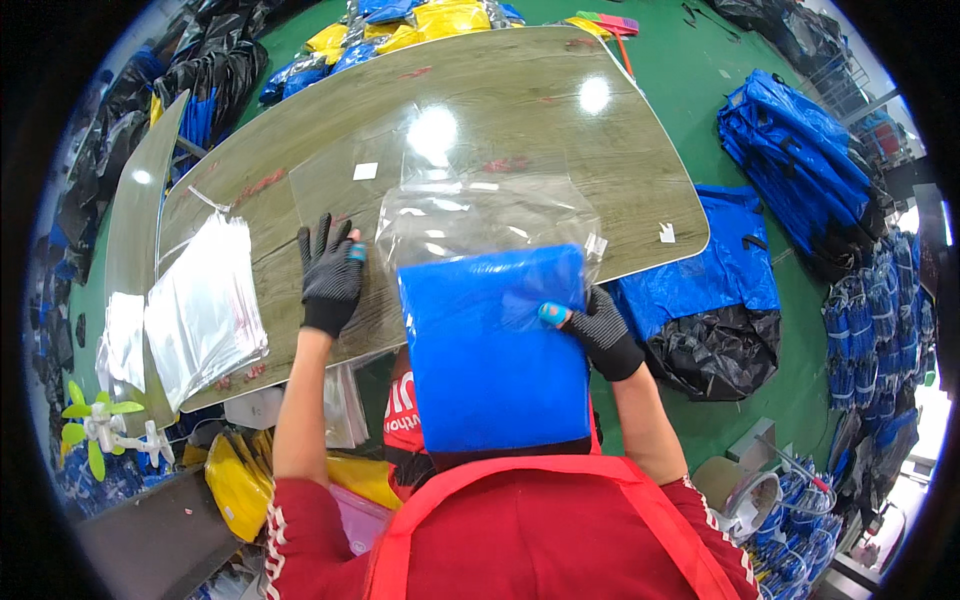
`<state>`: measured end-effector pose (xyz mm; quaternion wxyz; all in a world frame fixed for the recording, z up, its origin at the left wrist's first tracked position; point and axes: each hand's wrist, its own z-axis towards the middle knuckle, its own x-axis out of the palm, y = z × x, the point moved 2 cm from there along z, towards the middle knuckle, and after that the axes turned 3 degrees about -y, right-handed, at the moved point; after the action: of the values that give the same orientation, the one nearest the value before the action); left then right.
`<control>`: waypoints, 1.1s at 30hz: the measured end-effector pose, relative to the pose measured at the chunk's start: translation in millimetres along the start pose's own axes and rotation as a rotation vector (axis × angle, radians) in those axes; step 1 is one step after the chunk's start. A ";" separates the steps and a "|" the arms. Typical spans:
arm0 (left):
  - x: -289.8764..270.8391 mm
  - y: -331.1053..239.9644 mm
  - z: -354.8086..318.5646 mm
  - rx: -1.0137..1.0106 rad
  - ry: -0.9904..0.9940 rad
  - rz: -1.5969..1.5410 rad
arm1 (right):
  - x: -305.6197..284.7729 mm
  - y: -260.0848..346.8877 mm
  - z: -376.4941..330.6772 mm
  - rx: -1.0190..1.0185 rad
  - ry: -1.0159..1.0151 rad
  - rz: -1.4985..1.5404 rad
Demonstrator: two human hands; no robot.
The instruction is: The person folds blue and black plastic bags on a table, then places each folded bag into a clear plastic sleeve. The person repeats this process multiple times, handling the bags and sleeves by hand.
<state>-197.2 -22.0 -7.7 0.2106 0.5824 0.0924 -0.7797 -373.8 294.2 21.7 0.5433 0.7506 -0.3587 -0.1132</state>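
A flat, folded blue sheet (480,350) lies over the near table edge and reaches back toward my body. Around its far end, a clear plastic bag (470,215) spreads out on the table; how much of the sheet sits inside it I cannot tell. My right hand (605,335), in a dark dotted glove with a blue-wrapped thumb, grips the sheet's right edge. Flat on the tabletop to the left, my left hand (332,275) has its gloved fingers spread and holds nothing.
The wood-patterned table (540,110) has a curved edge. A stack of clear bags (205,310) lies at its left. A small green fan (100,420) stands lower left. Blue-and-black bags (700,290) lie on the floor at right, and yellow and blue bundles (430,20) beyond the table.
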 end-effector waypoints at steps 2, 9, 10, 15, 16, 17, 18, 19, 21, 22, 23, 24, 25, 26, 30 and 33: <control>-4.2 -18.4 -23.4 -0.564 0.110 -1.306 | 1.4 -5.6 -8.1 -0.080 0.049 -0.079; -54.0 -116.2 -146.7 -0.867 0.430 -1.843 | 18.1 -43.0 -75.4 0.047 0.064 -0.114; -57.2 -120.0 -154.8 -0.982 0.536 -1.900 | 13.4 -48.6 -81.6 0.189 0.047 -0.087; -51.3 -131.0 -157.1 -0.688 0.597 -1.743 | -15.6 -65.7 -80.3 0.201 0.024 -0.186; -49.0 -135.7 -158.0 -0.729 0.530 -1.807 | -18.4 -67.0 -80.2 0.173 -0.016 -0.154; -45.5 -142.6 -160.3 -0.865 0.482 -1.839 | -18.4 -70.9 -77.5 0.243 0.000 -0.194; -45.3 -146.0 -161.5 -0.857 0.504 -1.691 | -17.7 -72.8 -79.3 0.259 -0.029 -0.216; -45.8 -147.0 -159.7 -0.815 0.469 -1.579 | -16.0 -73.2 -78.9 0.228 -0.040 -0.226; -48.6 -141.7 -150.2 -0.717 0.599 -1.577 | -11.3 -73.7 -86.0 0.227 0.001 -0.275; -53.0 -133.7 -142.1 -0.639 0.505 -1.574 | -8.9 -72.4 -91.1 0.156 0.004 -0.188; -55.5 -119.3 -129.6 -0.540 0.499 -1.581 | -10.7 -69.6 -95.6 0.111 -0.008 -0.116; -57.4 -105.2 -115.9 -0.435 0.498 -1.585 | -12.0 -67.1 -99.7 0.037 -0.047 -0.026; -51.6 -93.2 -104.1 -0.664 0.466 -1.711 | -15.8 -65.0 -103.8 0.083 0.002 0.002; -49.3 -84.3 -99.0 -0.923 0.340 -1.869 | -17.8 -64.4 -105.8 0.135 0.050 -0.089; -49.7 -104.5 -105.6 -0.614 0.596 -1.698 | -32.0 -50.0 -99.7 -0.020 0.193 -0.310; -70.8 -132.7 -142.2 -0.733 0.670 -1.773 | -32.9 -41.4 -81.6 0.022 0.080 -0.124</control>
<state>-114.9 167.7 2.6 -0.3148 0.3920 0.7787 -0.3752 -334.5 382.2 8.7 0.5407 0.7813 -0.2906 -0.1127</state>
